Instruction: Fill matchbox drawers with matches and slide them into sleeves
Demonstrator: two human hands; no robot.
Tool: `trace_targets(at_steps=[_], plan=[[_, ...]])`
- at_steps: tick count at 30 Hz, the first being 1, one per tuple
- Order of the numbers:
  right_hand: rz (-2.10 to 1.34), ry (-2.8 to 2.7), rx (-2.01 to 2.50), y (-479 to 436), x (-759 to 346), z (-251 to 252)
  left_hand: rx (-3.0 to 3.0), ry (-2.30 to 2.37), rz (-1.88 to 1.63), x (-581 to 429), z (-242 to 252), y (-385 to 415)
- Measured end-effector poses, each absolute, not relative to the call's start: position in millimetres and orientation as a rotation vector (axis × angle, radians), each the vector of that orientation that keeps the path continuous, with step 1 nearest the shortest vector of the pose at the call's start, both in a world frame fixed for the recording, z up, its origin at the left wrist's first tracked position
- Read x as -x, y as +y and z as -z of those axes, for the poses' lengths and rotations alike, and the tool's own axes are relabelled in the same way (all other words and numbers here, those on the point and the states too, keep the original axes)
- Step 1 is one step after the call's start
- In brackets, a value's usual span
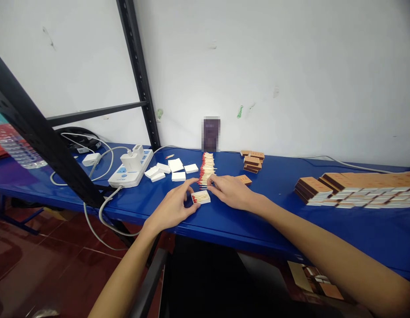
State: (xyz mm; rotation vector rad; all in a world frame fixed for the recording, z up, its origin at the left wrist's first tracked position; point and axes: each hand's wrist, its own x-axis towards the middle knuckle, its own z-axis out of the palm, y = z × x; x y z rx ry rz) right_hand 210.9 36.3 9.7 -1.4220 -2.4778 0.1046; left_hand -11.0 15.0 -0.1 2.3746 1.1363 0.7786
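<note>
A small white matchbox tray (201,197) with red-tipped matches in it lies on the blue table (224,221). My left hand (174,205) curls around the tray's left end, fingertips on it. My right hand (228,190) rests just right of the tray, its fingers pinched together at the near end of a pile of loose matches (206,167). What the right fingers hold is too small to make out. A brown matchbox sleeve (244,179) lies beside the right hand.
Several empty white trays (173,170) lie left of the matches, beside a white power strip (131,170) with cables. A small stack of brown sleeves (253,161) sits behind. Rows of finished matchboxes (360,190) fill the right. A black shelf frame (42,132) crosses the left.
</note>
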Motion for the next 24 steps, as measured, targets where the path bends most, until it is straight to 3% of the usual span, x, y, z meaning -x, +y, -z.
trace_targets(at_steps=[24], plan=[[-0.109, -2.538, 1.323, 22, -203, -16, -2.386, 1.129, -0.767, 11, 0, 14]])
